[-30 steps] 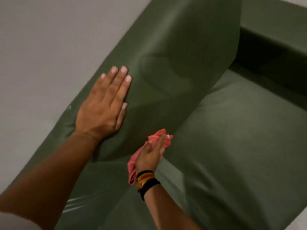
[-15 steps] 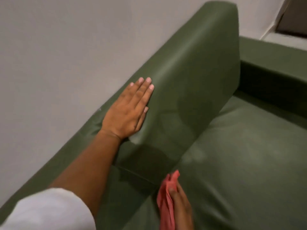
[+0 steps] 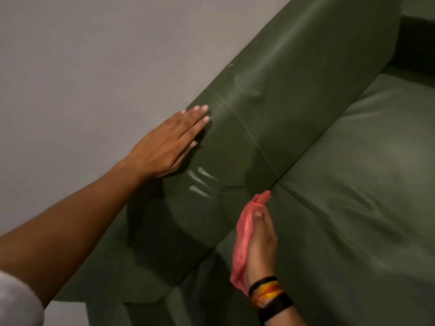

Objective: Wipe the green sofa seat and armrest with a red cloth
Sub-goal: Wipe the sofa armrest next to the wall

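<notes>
The green sofa fills the view: its back cushions run diagonally from lower left to upper right, and the seat lies to the right. My left hand lies flat, fingers together, on the top of the back cushion near the wall. My right hand holds the red cloth bunched against the crease where seat meets back, close to the seam between two seat cushions. The cloth hangs down past my wrist. Several pale streaks mark the back cushion between my hands.
A plain grey wall stands directly behind the sofa back. The far armrest shows dark at the upper right corner. Bands sit on my right wrist.
The view has shifted along the sofa, so a seam between cushions now shows. My right hand with the cloth has come further into view at the crease. My left hand lies nearer the wall edge.
</notes>
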